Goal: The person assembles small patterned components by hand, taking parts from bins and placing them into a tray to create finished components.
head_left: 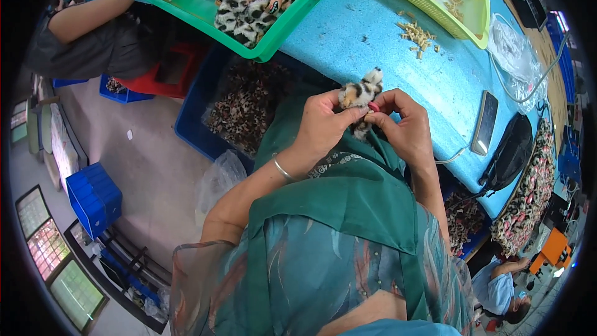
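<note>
A small spotted plush toy [360, 94], white, black and tan with a pink part, is held up above my lap at the table's edge. My left hand [322, 123] is closed around its left side, thumb pressed on it. On the other side my right hand [405, 126] pinches at the toy by the pink part. A tiny pale bit shows by the right fingertips; whether it is a separate piece I cannot tell. Small tan pegs [418, 36] lie loose on the blue tabletop [348, 31] beyond my hands.
A green tray [264, 56] of spotted plush pieces and a yellow basket [482, 37] of tan pegs stand on the table. At right are a phone [484, 122], a plastic bag [516, 56] and a black pouch [510, 152]. Blue bins [186, 121] sit below. Another person's arm [93, 12] is at upper left.
</note>
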Motion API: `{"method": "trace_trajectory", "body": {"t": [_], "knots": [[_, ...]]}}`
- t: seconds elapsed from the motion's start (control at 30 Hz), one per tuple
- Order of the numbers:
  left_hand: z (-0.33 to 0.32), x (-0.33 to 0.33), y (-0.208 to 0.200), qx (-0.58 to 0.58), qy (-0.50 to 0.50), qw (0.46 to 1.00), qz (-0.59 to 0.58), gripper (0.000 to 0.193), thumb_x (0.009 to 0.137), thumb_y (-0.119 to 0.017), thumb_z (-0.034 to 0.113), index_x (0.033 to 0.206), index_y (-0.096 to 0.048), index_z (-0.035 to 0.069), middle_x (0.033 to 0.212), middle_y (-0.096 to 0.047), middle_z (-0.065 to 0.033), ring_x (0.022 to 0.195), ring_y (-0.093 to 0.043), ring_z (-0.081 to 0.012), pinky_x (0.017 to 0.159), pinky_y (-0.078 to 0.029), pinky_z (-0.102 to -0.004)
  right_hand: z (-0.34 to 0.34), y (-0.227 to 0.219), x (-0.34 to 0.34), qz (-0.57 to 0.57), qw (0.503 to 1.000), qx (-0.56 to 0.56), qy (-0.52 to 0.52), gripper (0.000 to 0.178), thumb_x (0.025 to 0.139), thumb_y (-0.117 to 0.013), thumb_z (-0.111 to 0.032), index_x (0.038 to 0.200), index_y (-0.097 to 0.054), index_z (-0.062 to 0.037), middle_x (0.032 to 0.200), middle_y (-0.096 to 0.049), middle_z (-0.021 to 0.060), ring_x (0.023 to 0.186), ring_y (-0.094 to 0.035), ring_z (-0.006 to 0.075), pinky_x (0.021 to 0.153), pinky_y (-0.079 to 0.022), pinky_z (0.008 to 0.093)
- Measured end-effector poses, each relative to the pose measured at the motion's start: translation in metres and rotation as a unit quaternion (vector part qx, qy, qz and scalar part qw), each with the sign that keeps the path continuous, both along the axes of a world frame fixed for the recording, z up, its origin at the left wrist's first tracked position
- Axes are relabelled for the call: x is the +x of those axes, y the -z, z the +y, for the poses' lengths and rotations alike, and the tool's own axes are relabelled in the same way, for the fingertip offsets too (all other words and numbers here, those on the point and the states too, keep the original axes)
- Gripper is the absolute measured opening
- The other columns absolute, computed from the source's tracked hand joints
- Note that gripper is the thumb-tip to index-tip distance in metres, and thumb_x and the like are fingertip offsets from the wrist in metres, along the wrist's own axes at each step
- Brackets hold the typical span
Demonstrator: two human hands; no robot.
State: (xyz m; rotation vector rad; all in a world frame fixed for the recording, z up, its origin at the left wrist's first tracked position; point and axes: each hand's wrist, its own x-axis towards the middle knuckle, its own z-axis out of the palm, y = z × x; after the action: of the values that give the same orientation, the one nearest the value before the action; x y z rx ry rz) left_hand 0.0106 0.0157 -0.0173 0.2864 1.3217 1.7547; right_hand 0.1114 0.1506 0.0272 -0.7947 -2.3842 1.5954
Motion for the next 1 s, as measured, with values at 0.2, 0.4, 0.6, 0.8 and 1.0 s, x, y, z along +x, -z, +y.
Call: {"method": "trace_trajectory", "body": {"t": [0.2, 0.4, 0.6, 0.8, 1.0], "knots": [[0.005, 0.001, 0.004, 0.035, -0.020, 0.997, -0.060, 0.015, 0.082, -0.067, 0.002, 0.096, -0.068, -0.001, 0.092, -0.069, -0.0015, 0.081, -0.060, -0.0061, 0.073, -0.049, -0.0224, 0.001, 0.001, -0.002, -0.016, 1.000, 0.001, -0.001, 0.019, 0.073, -0.075, -0.004, 0.086, -0.063, 0.0004, 0.077, -0.065, 0.0086, 0.071, -0.061, 0.0166, 0.069, -0.049, 0.0307], [0.001, -0.004, 0.002, 0.053, -0.009, 0.914, 0.401, 0.019, 0.086, -0.064, 0.002, 0.105, -0.066, 0.000, 0.096, -0.069, -0.0043, 0.083, -0.064, -0.0095, 0.076, -0.051, -0.0235, 0.003, 0.004, 0.004, -0.013, 0.997, -0.076, 0.007, 0.020, 0.072, -0.076, -0.004, 0.086, -0.062, 0.0000, 0.076, -0.065, 0.0077, 0.072, -0.060, 0.0156, 0.070, -0.048, 0.0298], [-0.004, 0.005, -0.008, 0.017, 0.003, 1.000, -0.013, 0.017, 0.085, -0.064, 0.002, 0.101, -0.069, 0.001, 0.095, -0.069, -0.0013, 0.083, -0.062, -0.0069, 0.077, -0.049, -0.0231, 0.006, 0.014, 0.003, 0.048, 0.997, -0.006, -0.054, 0.020, 0.072, -0.075, -0.001, 0.086, -0.061, -0.0012, 0.079, -0.062, 0.0040, 0.075, -0.058, 0.0139, 0.073, -0.046, 0.0274], [-0.007, 0.005, 0.002, 0.018, -0.039, 0.999, -0.026, 0.016, 0.087, -0.063, 0.002, 0.101, -0.068, 0.000, 0.091, -0.070, -0.0013, 0.080, -0.061, -0.0054, 0.071, -0.050, -0.0221, -0.010, 0.017, -0.003, 0.032, 0.995, 0.089, -0.040, 0.021, 0.074, -0.072, 0.002, 0.090, -0.058, -0.0020, 0.081, -0.060, 0.0031, 0.076, -0.057, 0.0132, 0.074, -0.047, 0.0272], [-0.009, 0.004, -0.002, -0.026, -0.018, 0.999, 0.015, 0.016, 0.085, -0.065, 0.002, 0.100, -0.068, -0.001, 0.089, -0.069, -0.0020, 0.078, -0.061, -0.0062, 0.068, -0.049, -0.0219, 0.000, 0.031, -0.003, 0.013, 0.997, -0.005, -0.071, 0.019, 0.077, -0.071, 0.000, 0.091, -0.058, -0.0015, 0.084, -0.063, 0.0038, 0.079, -0.059, 0.0129, 0.074, -0.048, 0.0265]]}}
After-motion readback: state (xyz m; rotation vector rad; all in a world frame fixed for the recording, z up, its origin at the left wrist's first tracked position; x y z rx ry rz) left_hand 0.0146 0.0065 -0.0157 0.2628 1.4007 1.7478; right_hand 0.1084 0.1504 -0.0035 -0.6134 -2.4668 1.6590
